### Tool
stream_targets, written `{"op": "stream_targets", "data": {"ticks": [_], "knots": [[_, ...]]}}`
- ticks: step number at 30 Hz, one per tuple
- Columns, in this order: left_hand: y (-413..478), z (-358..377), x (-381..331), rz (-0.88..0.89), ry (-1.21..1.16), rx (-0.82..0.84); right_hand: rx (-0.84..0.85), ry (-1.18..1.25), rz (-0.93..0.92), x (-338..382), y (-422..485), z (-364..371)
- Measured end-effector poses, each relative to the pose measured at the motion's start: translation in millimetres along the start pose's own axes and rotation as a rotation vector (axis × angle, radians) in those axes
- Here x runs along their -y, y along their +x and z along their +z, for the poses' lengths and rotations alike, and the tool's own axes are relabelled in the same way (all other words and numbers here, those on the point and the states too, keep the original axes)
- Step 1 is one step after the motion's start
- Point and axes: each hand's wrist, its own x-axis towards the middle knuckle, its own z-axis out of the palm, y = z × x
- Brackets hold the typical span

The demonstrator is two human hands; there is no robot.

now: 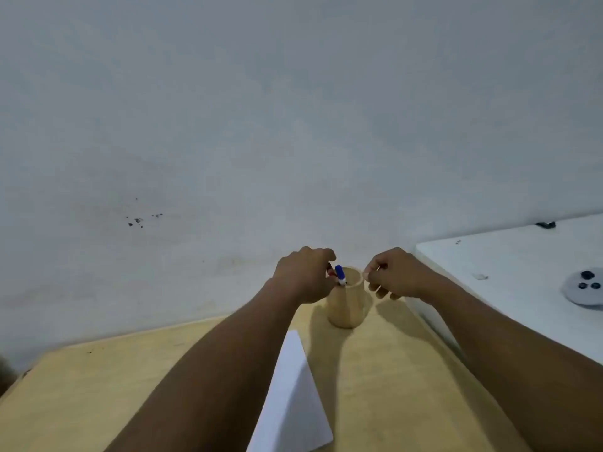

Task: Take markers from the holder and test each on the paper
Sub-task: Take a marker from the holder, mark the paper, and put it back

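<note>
Blue marker [340, 275]: light, rigid, slick; grip mid-barrel.
My left hand [303, 275]: fingers closed around it at the holder [347, 305].
My right hand [396, 274]: curled, empty.

The left hand [305, 275] hides most of a red marker [330, 271]; the paper [292, 402] runs off the bottom edge.

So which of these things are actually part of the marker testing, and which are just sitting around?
Part of the job:
- wooden holder
- blue-capped marker and a red one beside it, at the left hand
- white paper
- right hand, at the holder's rim

Just lying about:
- round grey object with black knobs on the white surface
- small dark item by the wall
</note>
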Motion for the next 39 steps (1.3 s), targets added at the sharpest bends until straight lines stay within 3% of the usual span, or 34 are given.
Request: {"op": "stream_targets", "data": {"ticks": [6,13,17,20,24,27,33,36,39], "knots": [[25.7,9.3,0.9,0.017,0.008,0.035,-0.019,0.042,0.011,-5.3,15.0,3.1],[3.9,-18.4,-1.0,-0.012,-0.258,-0.200,0.019,0.157,0.030,11.9,-9.8,-0.6],[-26.3,-55.4,1.8,-0.045,-0.443,-0.361,0.242,0.540,0.154,48.5,-37.9,15.1],[-54.9,-75.7,10.6,-0.103,-0.637,-0.386,0.375,0.899,0.232,78.5,-55.4,47.7],[-92.9,-81.6,37.6,-0.183,-0.774,-0.375,0.237,1.377,0.313,115.9,-64.2,103.4],[-119.0,-69.8,66.0,-0.244,-0.807,-0.411,0.099,1.538,0.338,136.1,-61.5,137.7],[-164.1,-32.1,130.3,-0.528,-1.073,-0.580,0.067,1.498,0.215,150.5,-54.4,171.4],[-184.6,-8.9,168.7,-0.596,-0.890,-0.523,0.023,1.362,0.170,136.9,-45.1,168.1],[-196.8,15.3,189.3,-0.571,-0.615,-0.339,-0.010,1.130,0.108,118.0,-32.6,167.1]]}}
